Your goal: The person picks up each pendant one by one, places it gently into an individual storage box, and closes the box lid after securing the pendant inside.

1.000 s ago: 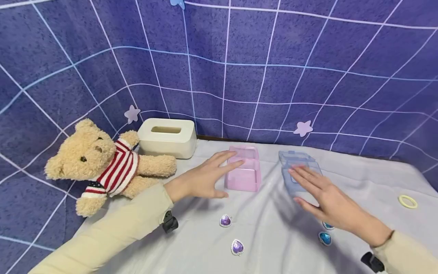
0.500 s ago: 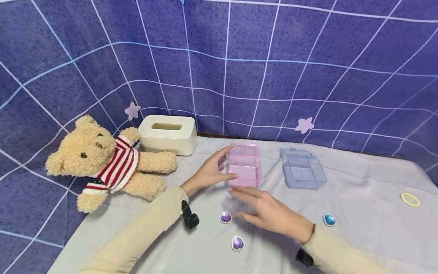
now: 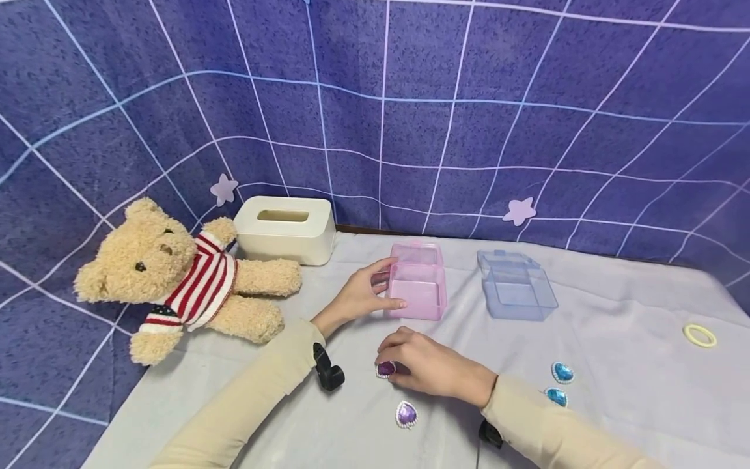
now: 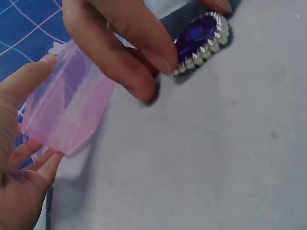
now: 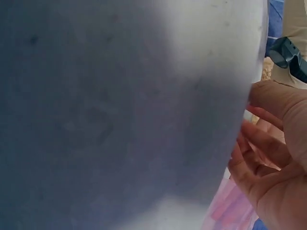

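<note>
A clear pink plastic box point(image 3: 417, 296) stands with its lid swung back. My left hand point(image 3: 359, 294) grips its left side, with the thumb near the front corner and the fingers behind. In the left wrist view, the same pink box point(image 4: 72, 105) sits between thumb and fingers. My right hand point(image 3: 436, 365) is in front of the box, its thumb and fingers pinching a purple heart-shaped gem point(image 3: 385, 370) with a pearly rim. A second purple heart gem point(image 3: 406, 415) lies nearer on the cloth. The right wrist view shows my right hand point(image 5: 273, 158), but no gem.
Right of the pink box stands an open blue box point(image 3: 519, 293). Two blue heart gems point(image 3: 563, 372) lie by my right sleeve. A yellow ring point(image 3: 700, 336) is far right. A teddy bear point(image 3: 199, 280) and a cream tissue box point(image 3: 285, 231) occupy the back left.
My right hand has come left from over the blue box and down to the purple gem, taking hold of it. My left hand has closed in on the pink box's side.
</note>
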Demonstrator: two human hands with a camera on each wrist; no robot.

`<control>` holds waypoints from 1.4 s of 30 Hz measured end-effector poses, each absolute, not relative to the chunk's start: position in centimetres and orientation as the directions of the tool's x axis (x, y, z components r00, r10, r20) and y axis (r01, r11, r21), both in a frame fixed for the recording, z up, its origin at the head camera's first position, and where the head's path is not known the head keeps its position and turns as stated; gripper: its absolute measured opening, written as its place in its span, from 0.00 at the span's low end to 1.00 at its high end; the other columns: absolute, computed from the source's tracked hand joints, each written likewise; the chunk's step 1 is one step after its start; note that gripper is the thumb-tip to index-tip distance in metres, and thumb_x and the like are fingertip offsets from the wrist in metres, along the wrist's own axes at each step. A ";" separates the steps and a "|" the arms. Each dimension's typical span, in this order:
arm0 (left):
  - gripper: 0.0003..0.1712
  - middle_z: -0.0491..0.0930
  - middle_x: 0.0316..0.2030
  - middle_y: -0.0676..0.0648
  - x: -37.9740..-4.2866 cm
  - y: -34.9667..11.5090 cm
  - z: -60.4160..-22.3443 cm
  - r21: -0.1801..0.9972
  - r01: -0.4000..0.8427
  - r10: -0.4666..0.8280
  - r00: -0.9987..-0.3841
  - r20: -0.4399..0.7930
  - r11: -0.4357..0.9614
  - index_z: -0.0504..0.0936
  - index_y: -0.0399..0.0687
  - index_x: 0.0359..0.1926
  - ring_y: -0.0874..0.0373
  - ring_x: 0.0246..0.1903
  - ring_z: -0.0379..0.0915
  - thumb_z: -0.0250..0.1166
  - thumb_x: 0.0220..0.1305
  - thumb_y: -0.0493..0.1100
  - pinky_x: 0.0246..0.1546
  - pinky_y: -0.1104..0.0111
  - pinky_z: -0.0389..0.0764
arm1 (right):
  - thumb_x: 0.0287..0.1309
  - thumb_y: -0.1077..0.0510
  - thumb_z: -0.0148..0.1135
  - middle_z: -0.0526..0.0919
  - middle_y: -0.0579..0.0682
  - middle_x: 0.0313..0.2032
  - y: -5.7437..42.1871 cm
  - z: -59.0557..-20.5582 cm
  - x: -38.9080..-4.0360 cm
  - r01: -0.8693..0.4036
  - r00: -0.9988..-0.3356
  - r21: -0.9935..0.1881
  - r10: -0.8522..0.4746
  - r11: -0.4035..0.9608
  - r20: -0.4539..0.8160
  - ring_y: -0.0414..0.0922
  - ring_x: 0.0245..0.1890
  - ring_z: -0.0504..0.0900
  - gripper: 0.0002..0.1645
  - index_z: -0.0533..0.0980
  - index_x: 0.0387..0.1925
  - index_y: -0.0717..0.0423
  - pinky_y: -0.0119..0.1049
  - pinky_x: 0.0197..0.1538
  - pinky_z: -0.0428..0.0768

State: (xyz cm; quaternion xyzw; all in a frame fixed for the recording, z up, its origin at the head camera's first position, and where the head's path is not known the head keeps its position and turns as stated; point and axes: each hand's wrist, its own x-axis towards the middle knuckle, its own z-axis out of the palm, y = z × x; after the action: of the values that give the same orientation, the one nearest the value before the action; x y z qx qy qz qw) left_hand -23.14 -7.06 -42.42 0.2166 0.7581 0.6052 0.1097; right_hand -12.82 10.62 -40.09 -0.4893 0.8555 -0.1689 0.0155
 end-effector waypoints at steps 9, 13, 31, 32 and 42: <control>0.47 0.73 0.61 0.38 -23.2 -7.0 -42.7 0.938 0.231 0.422 -0.900 0.106 0.259 0.68 0.47 0.65 0.46 0.61 0.72 0.80 0.43 0.38 0.58 0.65 0.78 | 0.54 0.56 0.69 0.83 0.42 0.38 10.5 -40.5 -13.0 -0.828 -0.522 -0.333 -0.837 0.451 0.164 0.38 0.43 0.78 0.09 0.83 0.38 0.50 0.27 0.52 0.78; 0.46 0.73 0.60 0.38 -23.2 -6.9 -42.7 0.934 0.242 0.419 -0.901 0.115 0.263 0.69 0.48 0.65 0.46 0.60 0.73 0.80 0.43 0.38 0.56 0.65 0.79 | 0.54 0.57 0.69 0.83 0.41 0.37 10.6 -40.6 -12.9 -0.837 -0.516 -0.324 -0.833 0.441 0.198 0.37 0.42 0.78 0.07 0.83 0.37 0.50 0.27 0.50 0.77; 0.45 0.74 0.58 0.39 -23.1 -6.8 -43.1 0.934 0.248 0.414 -0.902 0.125 0.257 0.69 0.49 0.64 0.46 0.61 0.72 0.79 0.44 0.37 0.58 0.63 0.78 | 0.54 0.60 0.68 0.83 0.43 0.38 12.6 -37.7 -12.8 -0.873 -0.456 -0.353 -0.817 0.335 0.353 0.35 0.40 0.82 0.09 0.82 0.38 0.53 0.24 0.49 0.80; 0.45 0.74 0.58 0.39 -23.1 -6.9 -43.1 0.936 0.243 0.413 -0.903 0.123 0.253 0.69 0.49 0.64 0.46 0.61 0.72 0.79 0.43 0.37 0.58 0.63 0.78 | 0.54 0.60 0.68 0.83 0.44 0.38 12.7 -37.5 -12.9 -0.875 -0.456 -0.350 -0.812 0.334 0.365 0.36 0.40 0.82 0.09 0.82 0.39 0.53 0.25 0.50 0.80; 0.45 0.68 0.61 0.29 -22.9 -6.8 -42.0 0.956 0.230 0.467 -0.876 0.122 0.182 0.64 0.36 0.67 0.37 0.63 0.66 0.73 0.46 0.27 0.62 0.53 0.73 | 0.50 0.62 0.71 0.85 0.51 0.41 13.9 -34.5 -16.0 -0.833 -0.551 -0.360 -0.689 0.419 0.472 0.45 0.42 0.84 0.14 0.82 0.41 0.59 0.36 0.49 0.84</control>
State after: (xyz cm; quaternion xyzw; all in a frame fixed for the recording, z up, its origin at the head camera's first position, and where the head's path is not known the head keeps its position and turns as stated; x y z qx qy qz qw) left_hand -22.94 -6.84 -42.04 0.2288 0.7623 0.5973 0.0991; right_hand -15.97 13.91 -34.51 -0.4568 0.8328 -0.2858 -0.1266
